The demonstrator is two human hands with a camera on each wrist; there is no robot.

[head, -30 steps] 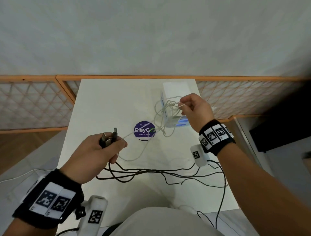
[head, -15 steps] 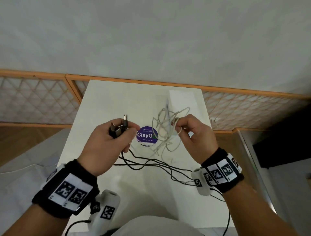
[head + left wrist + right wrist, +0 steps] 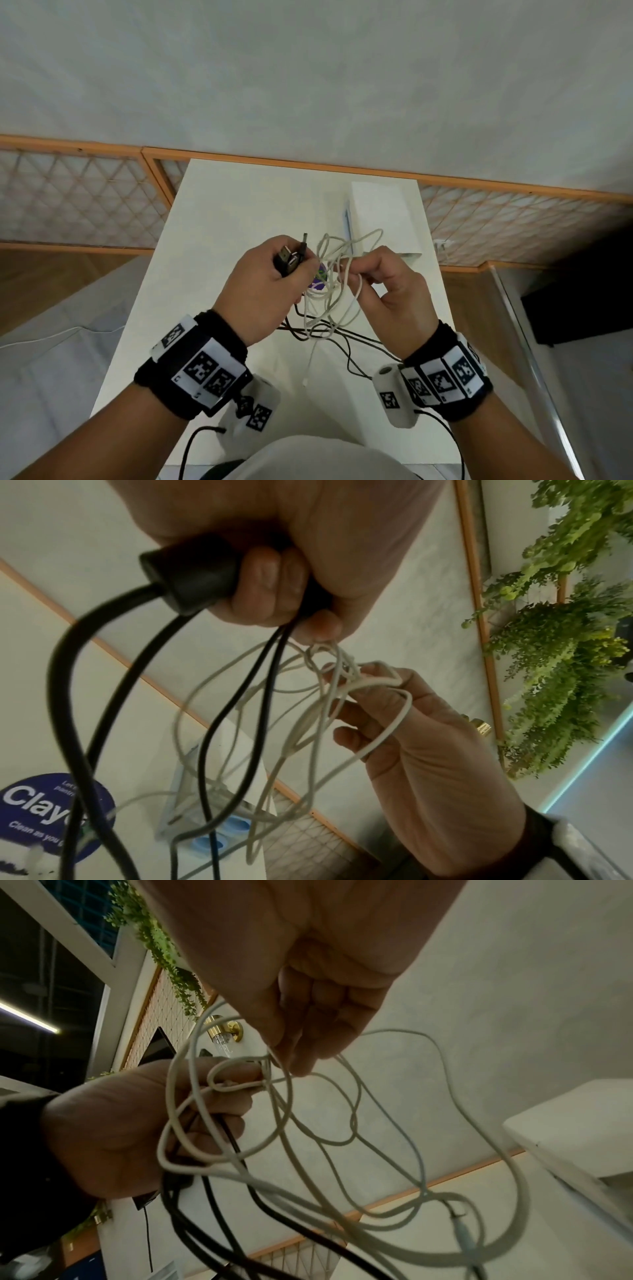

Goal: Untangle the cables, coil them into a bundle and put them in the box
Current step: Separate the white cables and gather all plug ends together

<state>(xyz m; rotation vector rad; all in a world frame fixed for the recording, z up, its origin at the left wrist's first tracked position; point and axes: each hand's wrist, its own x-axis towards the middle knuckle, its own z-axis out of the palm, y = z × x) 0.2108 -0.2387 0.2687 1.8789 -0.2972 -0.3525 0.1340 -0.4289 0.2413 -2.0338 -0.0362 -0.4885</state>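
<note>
The white cable (image 3: 337,274) hangs in tangled loops above the table (image 3: 219,240), pinched by the right hand (image 3: 394,291). The left hand (image 3: 260,291) grips the black cables (image 3: 103,669). The box (image 3: 380,219) stands behind.

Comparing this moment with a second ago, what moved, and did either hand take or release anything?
Both hands came together above the table: the right hand drew the white cable tangle back from the box toward the left hand, whose fingertips now also pinch a white loop. Nothing was released. The left hand still grips the black cable plugs, the black cable still trails over the table, and the box has not moved.
</note>
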